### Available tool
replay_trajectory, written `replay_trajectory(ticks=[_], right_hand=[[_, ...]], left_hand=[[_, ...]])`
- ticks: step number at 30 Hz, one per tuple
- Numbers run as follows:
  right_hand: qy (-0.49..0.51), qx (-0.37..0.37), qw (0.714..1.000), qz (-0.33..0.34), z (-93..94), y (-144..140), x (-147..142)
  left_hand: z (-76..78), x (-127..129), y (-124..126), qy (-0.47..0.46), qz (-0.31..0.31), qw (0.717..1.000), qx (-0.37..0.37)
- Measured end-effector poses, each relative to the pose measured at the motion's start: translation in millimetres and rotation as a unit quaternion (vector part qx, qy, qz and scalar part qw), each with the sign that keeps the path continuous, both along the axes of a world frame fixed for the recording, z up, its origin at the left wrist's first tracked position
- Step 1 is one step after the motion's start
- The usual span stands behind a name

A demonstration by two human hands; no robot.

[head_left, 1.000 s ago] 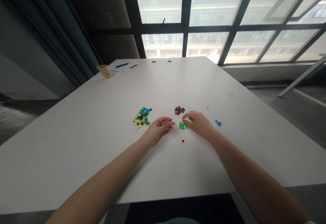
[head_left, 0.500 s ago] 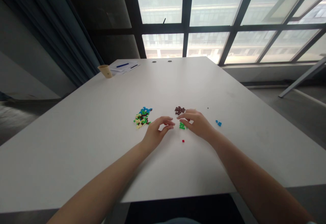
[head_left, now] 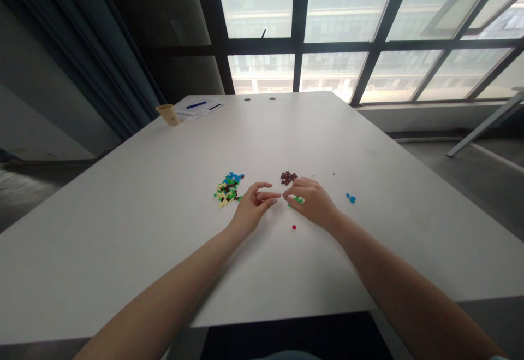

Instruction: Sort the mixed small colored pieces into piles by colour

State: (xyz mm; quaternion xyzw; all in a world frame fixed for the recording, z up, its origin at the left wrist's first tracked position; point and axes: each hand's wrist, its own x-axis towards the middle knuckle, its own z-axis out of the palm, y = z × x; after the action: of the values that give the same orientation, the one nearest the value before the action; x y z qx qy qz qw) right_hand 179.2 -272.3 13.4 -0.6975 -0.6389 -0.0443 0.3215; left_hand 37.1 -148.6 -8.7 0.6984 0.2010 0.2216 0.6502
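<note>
My left hand point(head_left: 255, 205) is closed in a loose pinch, thumb near the middle finger and index finger lifted; anything held there is too small to make out. Its fingertips nearly meet those of my right hand point(head_left: 311, 200), whose thumb and fingers are pressed together, their contents hidden. Partly covered by the right hand, small green bricks point(head_left: 298, 199) lie on the white table point(head_left: 262, 272). Just beyond is a pile of dark brown bricks point(head_left: 287, 177). A single red brick point(head_left: 293, 227) rests nearer to me.
Left of my hands spreads a mixed heap of blue, green, cream and brown bricks point(head_left: 228, 189). Several blue bricks point(head_left: 351, 198) sit to the right, with a tiny black piece point(head_left: 333, 173) farther off. A tan cup point(head_left: 168, 114) and papers point(head_left: 200, 107) with pens are at the far left.
My right fingertips have come down and closed together, moving toward the left hand and over more of the green bricks. The left index finger has lifted apart from the other fingers.
</note>
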Motion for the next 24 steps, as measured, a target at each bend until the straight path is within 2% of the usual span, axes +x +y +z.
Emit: replay_trajectory(ticks=[2,4,7,9,11,17,24], right_hand=[[0.015,-0.019,0.997,-0.068,-1.6,-4.1,19.1],[0.02,-0.045,0.983,-0.174,-6.3,-9.5,41.0],[0.015,-0.114,0.941,-0.317,-17.7,-15.1,66.1],[0.016,-0.151,0.922,-0.357,-25.0,-14.8,73.5],[0.02,-0.165,0.915,-0.368,-30.0,-11.7,75.0],[0.07,-0.181,0.905,-0.378,-33.0,-3.0,74.0],[0.083,-0.156,0.9,-0.397,-29.3,-10.9,74.7]], left_hand=[[-0.5,-3.0,9.0,0.03,0.027,0.996,0.082],[-1.3,-8.7,22.2,0.084,0.059,0.97,0.219],[-4.4,-18.4,43.9,0.194,0.087,0.879,0.427],[-7.1,-22.8,55.4,0.26,0.085,0.832,0.483],[-9.1,-24.4,62.8,0.294,0.069,0.814,0.496],[-11.1,-21.5,72.4,0.288,0.059,0.831,0.472],[-14.4,-24.3,80.0,0.281,0.084,0.826,0.481]])
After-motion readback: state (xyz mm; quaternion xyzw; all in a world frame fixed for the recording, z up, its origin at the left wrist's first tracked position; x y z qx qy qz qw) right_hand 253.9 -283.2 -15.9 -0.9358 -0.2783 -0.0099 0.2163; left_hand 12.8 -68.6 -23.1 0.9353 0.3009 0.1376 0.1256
